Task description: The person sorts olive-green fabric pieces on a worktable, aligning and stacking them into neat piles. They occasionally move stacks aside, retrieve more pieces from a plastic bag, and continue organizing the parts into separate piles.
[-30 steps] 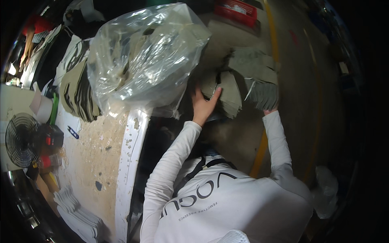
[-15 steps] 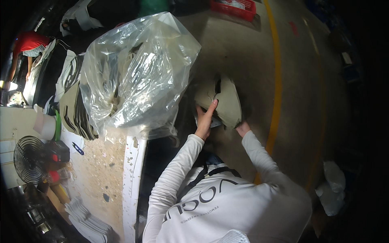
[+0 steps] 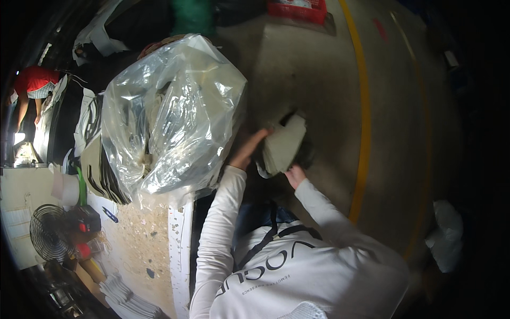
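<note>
A stack of thin, light grey-green cut sheet pieces [image 3: 285, 144] is tilted in front of me above the floor. My left hand [image 3: 251, 150] is at its left edge, closed on it near the upper corner; motion smears the fingertips. My right hand [image 3: 295, 176] grips the stack from its lower end, its fingers partly hidden beneath. A dark gap or strip shows at the stack's top edge. Left of my hands, a large clear plastic bag [image 3: 199, 106] with pieces inside rests on the worktable's corner.
The worktable [image 3: 154, 239] carries more stacked grey-green pieces [image 3: 98, 167], a blue cutter [image 3: 110, 214], a black wire-guard fan [image 3: 49, 232] and white pieces [image 3: 125, 297]. A red basket [image 3: 297, 10] stands on the floor beside a yellow line [image 3: 363, 106]. Another person in red [image 3: 36, 80] works far left.
The stack has turned and tilted, showing its layered edges. My left hand has shifted left along it, its thumb no longer across the top. My right hand has moved left and slightly down.
</note>
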### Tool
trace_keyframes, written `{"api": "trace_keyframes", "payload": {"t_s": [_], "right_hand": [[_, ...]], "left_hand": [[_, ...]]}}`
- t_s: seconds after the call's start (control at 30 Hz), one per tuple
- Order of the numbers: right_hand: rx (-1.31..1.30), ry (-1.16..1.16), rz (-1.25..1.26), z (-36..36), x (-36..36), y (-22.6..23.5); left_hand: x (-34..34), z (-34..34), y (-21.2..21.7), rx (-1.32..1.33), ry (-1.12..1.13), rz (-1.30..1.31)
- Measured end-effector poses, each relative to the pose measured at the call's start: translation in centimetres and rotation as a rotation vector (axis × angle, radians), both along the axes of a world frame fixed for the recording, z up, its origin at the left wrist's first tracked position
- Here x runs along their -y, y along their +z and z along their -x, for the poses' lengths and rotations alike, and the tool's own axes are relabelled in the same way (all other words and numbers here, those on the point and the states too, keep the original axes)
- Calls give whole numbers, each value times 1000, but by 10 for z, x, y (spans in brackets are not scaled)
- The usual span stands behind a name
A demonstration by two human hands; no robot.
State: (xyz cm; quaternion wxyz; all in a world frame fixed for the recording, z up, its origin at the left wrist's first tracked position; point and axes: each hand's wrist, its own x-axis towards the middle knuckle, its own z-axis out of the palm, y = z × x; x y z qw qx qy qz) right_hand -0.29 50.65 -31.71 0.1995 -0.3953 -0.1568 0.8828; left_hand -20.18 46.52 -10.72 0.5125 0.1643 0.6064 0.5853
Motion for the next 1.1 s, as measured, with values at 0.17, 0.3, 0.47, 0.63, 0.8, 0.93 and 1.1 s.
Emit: {"api": "trace_keyframes", "payload": {"t_s": [0.17,0.3,0.47,0.63,0.8,0.93,1.1], "right_hand": [[191,69,-213,32,-17,13],[73,153,-181,8,-70,73],[-7,-80,-328,3,-105,131],[112,-340,-450,22,-72,89],[513,181,-332,25,-17,34],[330,175,-250,4,-24,48],[503,173,-262,-18,-63,77]], "left_hand": [[30,31,-2,69,294,278],[40,48,-6,177,356,107],[27,29,-12,211,327,50],[4,23,-24,161,314,-58],[8,40,-52,275,321,-83],[20,31,-59,-92,313,-122],[19,29,-43,202,313,-65]]}}
